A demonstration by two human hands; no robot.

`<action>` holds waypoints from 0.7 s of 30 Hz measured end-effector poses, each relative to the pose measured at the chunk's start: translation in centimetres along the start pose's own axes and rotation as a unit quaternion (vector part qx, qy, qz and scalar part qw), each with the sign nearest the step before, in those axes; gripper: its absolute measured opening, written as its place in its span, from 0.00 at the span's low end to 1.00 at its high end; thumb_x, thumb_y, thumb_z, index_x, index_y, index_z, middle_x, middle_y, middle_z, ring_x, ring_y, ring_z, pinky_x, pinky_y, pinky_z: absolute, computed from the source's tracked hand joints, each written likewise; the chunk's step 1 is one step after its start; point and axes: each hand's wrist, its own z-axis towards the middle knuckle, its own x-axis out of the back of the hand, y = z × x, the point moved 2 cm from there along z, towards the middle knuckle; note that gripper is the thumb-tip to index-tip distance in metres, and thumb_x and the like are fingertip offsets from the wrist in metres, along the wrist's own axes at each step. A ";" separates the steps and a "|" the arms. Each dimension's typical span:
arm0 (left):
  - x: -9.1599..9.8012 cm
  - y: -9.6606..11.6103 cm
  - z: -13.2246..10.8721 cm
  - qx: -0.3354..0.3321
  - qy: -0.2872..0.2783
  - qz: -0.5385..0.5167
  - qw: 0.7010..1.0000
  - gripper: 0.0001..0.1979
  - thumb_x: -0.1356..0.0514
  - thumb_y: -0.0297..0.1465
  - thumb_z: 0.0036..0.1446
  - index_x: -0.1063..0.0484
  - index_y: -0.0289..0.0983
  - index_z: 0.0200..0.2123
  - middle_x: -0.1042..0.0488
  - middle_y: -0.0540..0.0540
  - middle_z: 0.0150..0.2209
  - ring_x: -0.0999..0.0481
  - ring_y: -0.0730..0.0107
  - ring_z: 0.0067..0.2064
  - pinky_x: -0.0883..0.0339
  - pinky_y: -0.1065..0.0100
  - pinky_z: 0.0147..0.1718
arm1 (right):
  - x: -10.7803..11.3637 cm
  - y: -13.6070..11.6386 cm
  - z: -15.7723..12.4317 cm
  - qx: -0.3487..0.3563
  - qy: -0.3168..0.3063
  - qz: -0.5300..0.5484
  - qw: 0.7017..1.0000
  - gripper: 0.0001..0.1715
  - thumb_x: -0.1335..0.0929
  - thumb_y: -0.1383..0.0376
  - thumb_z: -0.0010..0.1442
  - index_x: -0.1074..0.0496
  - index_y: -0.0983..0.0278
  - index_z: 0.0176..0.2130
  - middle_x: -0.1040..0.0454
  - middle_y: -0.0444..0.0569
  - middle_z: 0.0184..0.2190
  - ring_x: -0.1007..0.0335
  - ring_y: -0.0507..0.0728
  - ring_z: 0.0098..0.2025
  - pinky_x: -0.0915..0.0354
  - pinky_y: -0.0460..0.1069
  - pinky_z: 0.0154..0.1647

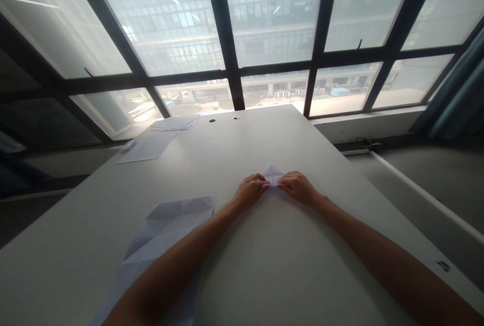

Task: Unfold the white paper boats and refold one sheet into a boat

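A small piece of folded white paper (272, 170) lies on the white table, its pointed end away from me and a crease running down its middle. My left hand (252, 187) is closed on its left side, fingers bent and thumb near the lower edge. On the opposite side, my right hand (298, 186) grips the paper in the same way. Both hands rest low at the tabletop, close together, and they cover the paper's side corners. A larger creased sheet of paper (166, 230) lies beside and partly behind my left forearm.
The white table (242, 144) stretches toward large dark-framed windows. Several flat sheets of paper (151, 144) lie at its far left. Two round holes sit near the far edge. A small dark object (443, 266) is at the right edge, and a blue curtain (454, 94) hangs beyond.
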 end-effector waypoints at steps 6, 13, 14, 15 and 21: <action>-0.1 -0.9 0.1 0.054 0.052 -0.015 0.997 0.16 0.48 0.37 0.68 0.26 0.43 0.54 0.22 0.46 0.49 0.22 0.62 0.48 0.30 0.63 0.49 | -0.3 1.3 -0.2 -0.092 0.062 0.018 0.994 0.13 0.36 0.64 0.67 0.24 0.62 0.47 0.21 0.50 0.43 0.27 0.57 0.45 0.35 0.50 0.48; 0.1 -0.7 -0.2 0.040 0.062 0.057 0.996 0.16 0.43 0.25 0.62 0.24 0.45 0.50 0.27 0.46 0.54 0.27 0.60 0.53 0.35 0.56 0.54 | -0.4 1.5 -0.3 -0.122 0.061 -0.022 0.990 0.11 0.33 0.69 0.62 0.23 0.63 0.44 0.26 0.51 0.40 0.32 0.57 0.45 0.36 0.50 0.48; 0.2 -0.5 -0.2 0.030 0.062 0.075 0.995 0.15 0.43 0.24 0.61 0.22 0.45 0.47 0.28 0.46 0.55 0.29 0.58 0.55 0.37 0.53 0.56 | -0.4 1.4 -0.3 -0.121 0.064 -0.030 0.990 0.10 0.32 0.69 0.62 0.23 0.63 0.43 0.27 0.51 0.40 0.32 0.57 0.45 0.37 0.51 0.49; 0.2 -0.3 -0.2 0.017 0.056 0.086 0.995 0.15 0.43 0.23 0.61 0.21 0.45 0.45 0.29 0.46 0.56 0.31 0.58 0.56 0.39 0.52 0.58 | -0.4 1.3 -0.3 -0.120 0.066 -0.038 0.990 0.09 0.32 0.69 0.61 0.23 0.63 0.41 0.27 0.51 0.40 0.33 0.58 0.45 0.37 0.51 0.49; -0.4 0.3 -0.1 -0.023 -0.006 0.046 0.999 0.14 0.45 0.26 0.64 0.23 0.43 0.47 0.24 0.46 0.48 0.27 0.63 0.49 0.33 0.61 0.52 | -0.7 0.6 -0.2 -0.117 0.032 -0.068 0.990 0.06 0.32 0.66 0.63 0.23 0.62 0.39 0.27 0.51 0.40 0.35 0.59 0.46 0.39 0.53 0.49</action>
